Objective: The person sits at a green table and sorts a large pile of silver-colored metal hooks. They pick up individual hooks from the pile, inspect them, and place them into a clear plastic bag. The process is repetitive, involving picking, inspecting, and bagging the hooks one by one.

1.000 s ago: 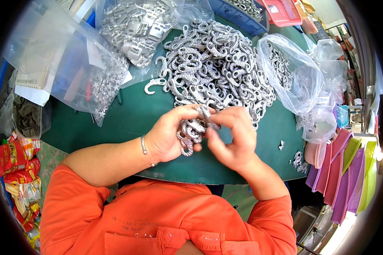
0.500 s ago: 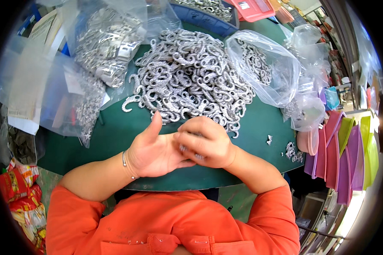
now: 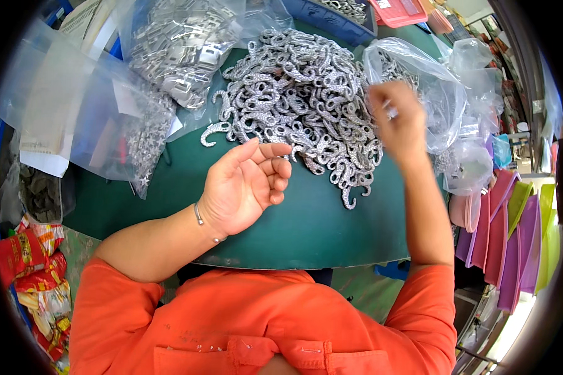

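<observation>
On the green table lies a large heap of silver, hook-shaped metal pieces (image 3: pixel 294 94) with a rough, sparkly surface. My left hand (image 3: pixel 247 181) is in front of the heap, palm turned up. Its fingers bend loosely, and nothing shows in the palm. Off to the right, my right hand (image 3: pixel 399 122) hovers by the heap's right edge, in front of a clear plastic bag (image 3: pixel 441 81) of similar pieces. Its fingers are curled and smeared by motion. A bright spot shows at its fingertips; whether it is a held part, I cannot make out.
Clear bags of flat metal parts (image 3: pixel 181 56) and small star-like pieces (image 3: pixel 147 137) stand on the left. A blue bin (image 3: pixel 328 22) with metal parts sits behind the heap. Pink, purple and green trays (image 3: pixel 500 231) line the right side. The table's front edge (image 3: pixel 306 265) curves near my body.
My hands, together in front of the heap before, are now apart. The right hand has moved up and right toward the clear bag; the left has turned its palm up. The view has shifted slightly.
</observation>
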Demonstrator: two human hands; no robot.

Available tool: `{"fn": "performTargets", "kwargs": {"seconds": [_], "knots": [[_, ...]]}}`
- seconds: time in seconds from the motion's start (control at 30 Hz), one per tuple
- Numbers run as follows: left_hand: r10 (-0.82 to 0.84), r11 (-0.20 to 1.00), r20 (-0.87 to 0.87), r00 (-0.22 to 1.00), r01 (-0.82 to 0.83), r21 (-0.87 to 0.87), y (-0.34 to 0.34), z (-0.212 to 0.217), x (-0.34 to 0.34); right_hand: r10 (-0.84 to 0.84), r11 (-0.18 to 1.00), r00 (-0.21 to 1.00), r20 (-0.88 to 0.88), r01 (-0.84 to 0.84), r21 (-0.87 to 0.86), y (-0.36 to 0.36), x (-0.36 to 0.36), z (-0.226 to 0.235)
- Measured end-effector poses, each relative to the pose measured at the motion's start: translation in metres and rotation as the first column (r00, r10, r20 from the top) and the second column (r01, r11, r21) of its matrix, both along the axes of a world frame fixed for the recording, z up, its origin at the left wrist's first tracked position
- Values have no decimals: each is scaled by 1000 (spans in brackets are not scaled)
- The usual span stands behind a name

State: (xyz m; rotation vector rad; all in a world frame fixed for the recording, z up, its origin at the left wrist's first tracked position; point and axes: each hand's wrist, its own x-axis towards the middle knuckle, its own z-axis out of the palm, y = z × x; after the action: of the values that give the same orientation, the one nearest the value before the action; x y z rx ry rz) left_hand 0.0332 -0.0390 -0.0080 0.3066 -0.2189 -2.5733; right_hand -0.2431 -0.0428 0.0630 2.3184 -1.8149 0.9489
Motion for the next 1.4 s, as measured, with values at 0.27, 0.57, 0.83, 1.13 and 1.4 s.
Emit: {"fn": "performTargets", "kwargs": {"seconds": [0.27, 0.57, 0.83, 1.13, 1.4], "knots": [[-10, 1000, 49, 999, 10, 17, 1, 3, -2, 83, 935, 997, 10, -81, 345, 40, 62, -28], [-67, 997, 207, 976, 74, -26, 6, -4, -4, -376, 678, 646, 665, -297, 672, 61, 49, -24], [-77, 993, 237, 968, 97, -71, 6, -5, -6, -432, 798, 292, 853, -318, 512, 81, 45, -30], [-235, 958, 283, 930, 270, -91, 8, -1, -5, -457, 797, -55, 888, -469, 381, 90, 51, -37], [-277, 950, 271, 922, 304, -64, 9, 3, -4, -416, 830, -75, 906, -439, 344, 90, 61, -33]]}}
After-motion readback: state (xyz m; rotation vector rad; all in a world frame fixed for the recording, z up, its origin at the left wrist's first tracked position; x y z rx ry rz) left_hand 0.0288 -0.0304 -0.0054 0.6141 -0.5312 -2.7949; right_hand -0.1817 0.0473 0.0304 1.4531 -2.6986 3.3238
